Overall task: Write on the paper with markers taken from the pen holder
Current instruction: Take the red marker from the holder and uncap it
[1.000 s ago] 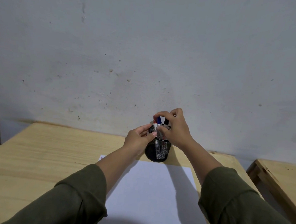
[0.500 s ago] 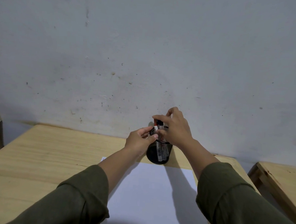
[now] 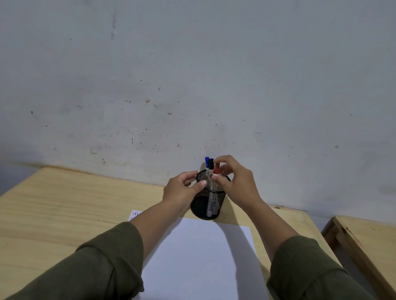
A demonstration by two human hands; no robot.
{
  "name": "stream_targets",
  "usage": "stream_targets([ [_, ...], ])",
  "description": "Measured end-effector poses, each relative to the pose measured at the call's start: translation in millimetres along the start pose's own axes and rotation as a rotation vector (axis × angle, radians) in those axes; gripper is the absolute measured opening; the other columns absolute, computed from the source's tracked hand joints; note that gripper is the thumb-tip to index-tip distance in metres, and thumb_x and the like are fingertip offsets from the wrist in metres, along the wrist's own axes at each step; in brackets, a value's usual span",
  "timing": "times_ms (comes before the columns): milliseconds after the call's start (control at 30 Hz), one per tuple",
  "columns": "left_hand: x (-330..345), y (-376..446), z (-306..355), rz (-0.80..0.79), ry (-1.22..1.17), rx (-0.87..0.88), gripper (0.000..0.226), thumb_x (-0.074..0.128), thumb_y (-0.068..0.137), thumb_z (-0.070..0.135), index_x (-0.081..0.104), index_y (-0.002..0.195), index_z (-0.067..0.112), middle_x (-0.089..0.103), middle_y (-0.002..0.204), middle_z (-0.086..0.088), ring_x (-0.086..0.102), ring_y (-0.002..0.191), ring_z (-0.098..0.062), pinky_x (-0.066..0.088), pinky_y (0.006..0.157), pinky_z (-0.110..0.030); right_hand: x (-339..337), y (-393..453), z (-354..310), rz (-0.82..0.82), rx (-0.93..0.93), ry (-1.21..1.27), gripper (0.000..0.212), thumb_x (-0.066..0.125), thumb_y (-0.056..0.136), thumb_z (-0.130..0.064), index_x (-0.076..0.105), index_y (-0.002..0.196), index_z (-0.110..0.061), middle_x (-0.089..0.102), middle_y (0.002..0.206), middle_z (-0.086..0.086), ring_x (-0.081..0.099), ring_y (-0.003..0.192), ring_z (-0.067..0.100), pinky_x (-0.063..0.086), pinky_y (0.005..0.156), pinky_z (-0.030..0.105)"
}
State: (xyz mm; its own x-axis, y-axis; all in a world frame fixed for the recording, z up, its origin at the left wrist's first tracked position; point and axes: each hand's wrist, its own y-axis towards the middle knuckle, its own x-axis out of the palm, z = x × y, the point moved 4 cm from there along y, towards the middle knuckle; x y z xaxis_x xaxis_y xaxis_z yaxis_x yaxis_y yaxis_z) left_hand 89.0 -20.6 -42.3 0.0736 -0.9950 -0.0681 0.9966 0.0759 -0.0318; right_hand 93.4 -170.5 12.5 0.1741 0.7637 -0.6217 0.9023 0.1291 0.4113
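Observation:
A black mesh pen holder [image 3: 206,203] stands on the wooden table just beyond a white sheet of paper [image 3: 199,261]. Three markers stick up from it: a blue-capped one [image 3: 206,162], a black-capped one [image 3: 211,164] and a red-capped one [image 3: 216,169]. My left hand [image 3: 182,190] grips the holder's left rim and side. My right hand [image 3: 235,182] pinches the red-capped marker between thumb and fingertips, with the marker still standing inside the holder.
The wooden table [image 3: 50,205] runs to a grey wall at the back. A second sheet with small coloured marks [image 3: 135,214] peeks out under the paper's far left corner. Another wooden table [image 3: 372,244] stands to the right, across a narrow gap.
My right hand has shifted from covering the marker tops to the right, now pinching the red-capped one, so the blue and black caps show. The left hand stays on the holder.

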Motion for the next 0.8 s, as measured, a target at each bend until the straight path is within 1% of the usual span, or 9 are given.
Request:
stream_targets([
  [133, -2.0, -7.1, 12.1, 0.079, 0.012, 0.012, 0.043, 0.070, 0.079, 0.030, 0.062, 0.119, 0.018, 0.066, 0.122, -0.003, 0.060, 0.114, -0.016, 0.044, 0.104, -0.035, -9.8, -2.8, -6.8, 0.103, 0.089, 0.183, 0.042, 0.070, 0.080, -0.008, 0.049, 0.111, -0.026, 0.062, 0.084, -0.006, 0.064, 0.074, 0.007, 0.043, 0.062, 0.003],
  [233, -7.5, -14.4, 33.9, 0.143, 0.013, 0.075, 0.033, 0.066, 0.082, 0.032, 0.065, 0.113, 0.022, 0.069, 0.115, 0.000, 0.062, 0.108, -0.015, 0.048, 0.100, -0.039, -28.4, -1.1, -22.9, 0.218, 0.085, 0.311, 0.048, 0.069, 0.081, -0.005, 0.041, 0.112, -0.029, 0.059, 0.088, -0.005, 0.065, 0.068, 0.011, 0.047, 0.067, 0.007],
  [300, -10.8, -22.0, 54.0, 0.155, 0.020, 0.158, 0.029, 0.061, 0.086, 0.029, 0.065, 0.114, 0.022, 0.069, 0.112, 0.002, 0.061, 0.105, -0.011, 0.047, 0.097, -0.029, -41.6, -1.0, -35.5, 0.266, 0.065, 0.418, 0.049, 0.068, 0.081, -0.005, 0.040, 0.112, -0.032, 0.064, 0.091, 0.001, 0.068, 0.074, 0.018, 0.051, 0.078, 0.017],
  [367, -12.0, -31.7, 74.2, 0.133, -0.010, 0.231, 0.028, 0.057, 0.090, 0.027, 0.064, 0.116, 0.022, 0.067, 0.111, 0.005, 0.059, 0.104, -0.008, 0.043, 0.088, -0.017, -51.6, -3.9, -48.4, 0.281, 0.054, 0.540, 0.046, 0.066, 0.083, -0.006, 0.041, 0.112, -0.032, 0.070, 0.094, 0.009, 0.070, 0.084, 0.022, 0.054, 0.085, 0.026],
  [433, -10.7, -45.2, 92.3, 0.074, -0.069, 0.260, 0.028, 0.053, 0.092, 0.026, 0.063, 0.118, 0.022, 0.064, 0.112, 0.009, 0.056, 0.106, -0.005, 0.042, 0.087, -0.016, -57.2, -12.2, -63.0, 0.237, 0.053, 0.604, 0.041, 0.065, 0.085, -0.007, 0.042, 0.113, -0.027, 0.073, 0.093, 0.010, 0.070, 0.085, 0.018, 0.054, 0.083, 0.025],
  [533, -7.5, -67.9, 108.0, -0.032, -0.133, 0.244, 0.029, 0.049, 0.094, 0.024, 0.061, 0.120, 0.021, 0.065, 0.110, 0.008, 0.057, 0.103, -0.004, 0.044, 0.090, -0.024, -53.9, -35.6, -80.2, 0.057, 0.088, 0.622, 0.040, 0.067, 0.084, -0.010, 0.044, 0.116, -0.020, 0.075, 0.088, 0.004, 0.070, 0.079, 0.013, 0.054, 0.077, 0.024],
  [667, -9.0, -104.2, 108.2, -0.173, -0.161, 0.184, 0.027, 0.048, 0.095, 0.021, 0.060, 0.120, 0.021, 0.066, 0.105, 0.008, 0.060, 0.088, 0.004, 0.047, 0.063, -0.007, -47.9, -74.6, -94.9, -0.079, 0.172, 0.667, 0.041, 0.067, 0.084, -0.010, 0.048, 0.120, -0.017, 0.075, 0.087, 0.004, 0.070, 0.074, 0.009, 0.050, 0.062, 0.016],
  [733, -14.8, -120.4, 103.8, -0.173, -0.194, 0.154, 0.024, 0.049, 0.095, 0.020, 0.062, 0.115, 0.019, 0.067, 0.099, 0.010, 0.060, 0.085, 0.004, 0.046, 0.056, -0.005, -47.3, -91.2, -99.7, -0.119, 0.206, 0.718, 0.041, 0.066, 0.085, -0.010, 0.049, 0.122, -0.015, 0.075, 0.087, 0.007, 0.071, 0.077, 0.016, 0.051, 0.068, 0.023],
  [800, -21.5, -134.1, 98.4, -0.138, -0.274, 0.122, 0.019, 0.052, 0.093, 0.020, 0.063, 0.108, 0.019, 0.067, 0.094, 0.011, 0.059, 0.084, 0.003, 0.046, 0.062, -0.013, -47.1, -106.5, -103.3, -0.187, 0.237, 0.737, 0.037, 0.064, 0.087, -0.015, 0.051, 0.122, -0.017, 0.075, 0.089, 0.007, 0.069, 0.077, 0.020, 0.050, 0.073, 0.029],
])
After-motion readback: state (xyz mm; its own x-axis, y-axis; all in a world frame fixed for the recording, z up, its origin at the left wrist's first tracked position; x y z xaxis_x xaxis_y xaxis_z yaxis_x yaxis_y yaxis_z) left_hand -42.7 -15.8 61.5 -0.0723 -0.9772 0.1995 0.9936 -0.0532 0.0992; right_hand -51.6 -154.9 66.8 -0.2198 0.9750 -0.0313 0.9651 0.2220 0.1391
